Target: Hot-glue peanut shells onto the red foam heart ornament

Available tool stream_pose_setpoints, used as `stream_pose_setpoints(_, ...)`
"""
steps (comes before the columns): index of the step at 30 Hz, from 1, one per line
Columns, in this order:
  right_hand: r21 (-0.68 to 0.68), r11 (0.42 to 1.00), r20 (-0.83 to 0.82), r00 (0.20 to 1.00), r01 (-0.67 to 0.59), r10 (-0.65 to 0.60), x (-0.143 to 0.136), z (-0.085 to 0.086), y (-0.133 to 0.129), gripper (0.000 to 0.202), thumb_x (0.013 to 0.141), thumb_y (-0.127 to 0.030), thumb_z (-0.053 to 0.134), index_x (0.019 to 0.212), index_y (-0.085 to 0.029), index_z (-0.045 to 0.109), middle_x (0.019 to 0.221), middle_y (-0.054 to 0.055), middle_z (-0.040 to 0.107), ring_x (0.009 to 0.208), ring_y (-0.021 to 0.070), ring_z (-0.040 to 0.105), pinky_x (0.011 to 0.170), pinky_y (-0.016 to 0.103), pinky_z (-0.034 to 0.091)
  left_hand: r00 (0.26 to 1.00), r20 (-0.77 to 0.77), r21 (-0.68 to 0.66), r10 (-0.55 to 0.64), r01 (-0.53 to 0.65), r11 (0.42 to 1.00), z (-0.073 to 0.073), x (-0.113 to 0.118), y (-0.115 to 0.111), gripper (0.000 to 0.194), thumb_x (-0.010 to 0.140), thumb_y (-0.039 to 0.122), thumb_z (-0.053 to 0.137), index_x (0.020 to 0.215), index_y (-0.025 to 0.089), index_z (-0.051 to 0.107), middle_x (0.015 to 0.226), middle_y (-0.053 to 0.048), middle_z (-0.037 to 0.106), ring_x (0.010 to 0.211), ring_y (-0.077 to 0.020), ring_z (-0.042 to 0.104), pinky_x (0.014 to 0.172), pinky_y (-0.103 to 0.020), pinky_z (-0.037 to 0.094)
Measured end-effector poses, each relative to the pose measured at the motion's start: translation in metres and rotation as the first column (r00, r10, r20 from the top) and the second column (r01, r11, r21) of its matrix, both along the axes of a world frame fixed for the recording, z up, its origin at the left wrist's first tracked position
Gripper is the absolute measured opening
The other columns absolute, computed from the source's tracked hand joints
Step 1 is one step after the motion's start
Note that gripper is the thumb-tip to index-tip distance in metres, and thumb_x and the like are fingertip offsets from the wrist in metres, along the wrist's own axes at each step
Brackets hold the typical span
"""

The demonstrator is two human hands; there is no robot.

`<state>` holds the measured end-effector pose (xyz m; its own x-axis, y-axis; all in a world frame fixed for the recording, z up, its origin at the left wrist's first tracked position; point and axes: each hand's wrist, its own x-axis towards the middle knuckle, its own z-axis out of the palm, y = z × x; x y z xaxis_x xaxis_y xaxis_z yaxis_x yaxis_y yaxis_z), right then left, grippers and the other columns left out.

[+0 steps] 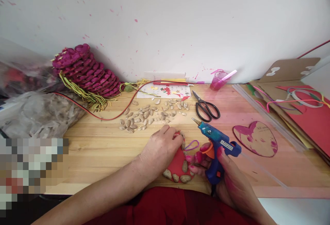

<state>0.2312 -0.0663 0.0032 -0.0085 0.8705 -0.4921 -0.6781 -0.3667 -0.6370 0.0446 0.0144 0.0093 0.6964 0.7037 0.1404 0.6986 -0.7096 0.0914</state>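
My right hand (232, 180) grips a blue hot glue gun (216, 137), its metal nozzle pointing up and to the left above the table. Pink stains mark the fingers. My left hand (163, 146) bends over the upper left part of a red cutout (177, 161), fingers drawn together and pressed down; whatever they pinch is hidden beneath them. Peanuts in their shells (185, 178) sit along the right and lower edge of the cutout. A loop of purple cord (192, 145) lies beside it. Beyond my left hand, several loose peanuts (145, 113) are scattered across the wood.
Black-handled scissors (206, 107) lie behind the glue gun. A heart-shaped cardboard piece (256, 139) is at right, near stacked card (304, 115). A pink-stained cup (218, 80) stands by the wall. At left are a magenta shell craft (87, 72), a red-black cable (113, 117) and plastic bags (38, 115).
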Motion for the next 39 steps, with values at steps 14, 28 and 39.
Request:
stream_pose_setpoints(14,-0.010,1.000,0.000,1.000,0.015,-0.015,-0.0003,0.0004,-0.0004,0.027,0.080,-0.046,0.078,0.093,-0.023,0.076,0.089,0.009,0.079,0.092,0.0290,0.076,0.089,0.049,0.059,1.000,0.021,0.009,-0.006,0.006,1.000,-0.0005,-0.0003,0.0002,0.006,0.093,0.016,0.058,0.092,0.017,0.063,0.088,-0.005,0.061,0.084,-0.0209,0.055,0.071,-0.032,0.051)
stream_pose_setpoints(28,-0.008,1.000,-0.022,1.000,0.022,-0.023,-0.0011,0.0008,-0.0002,0.026,0.079,-0.046,0.079,0.092,-0.023,0.077,0.089,0.008,0.080,0.085,0.0268,0.077,0.088,0.047,0.060,0.999,0.042,0.030,-0.010,0.009,1.000,-0.0017,-0.0006,0.0010,0.003,0.092,0.016,0.061,0.091,0.016,0.064,0.087,-0.005,0.061,0.083,-0.0220,0.056,0.071,-0.033,0.052)
stream_pose_setpoints(39,-0.016,1.000,-0.020,0.999,0.027,-0.027,-0.0013,0.0010,-0.0004,0.027,0.078,-0.046,0.080,0.092,-0.024,0.076,0.087,0.007,0.079,0.086,0.0265,0.077,0.086,0.045,0.061,0.999,0.049,0.025,-0.009,0.007,1.000,-0.0012,-0.0010,0.0003,0.002,0.091,0.016,0.062,0.090,0.017,0.063,0.087,-0.005,0.061,0.084,-0.0222,0.056,0.070,-0.033,0.053)
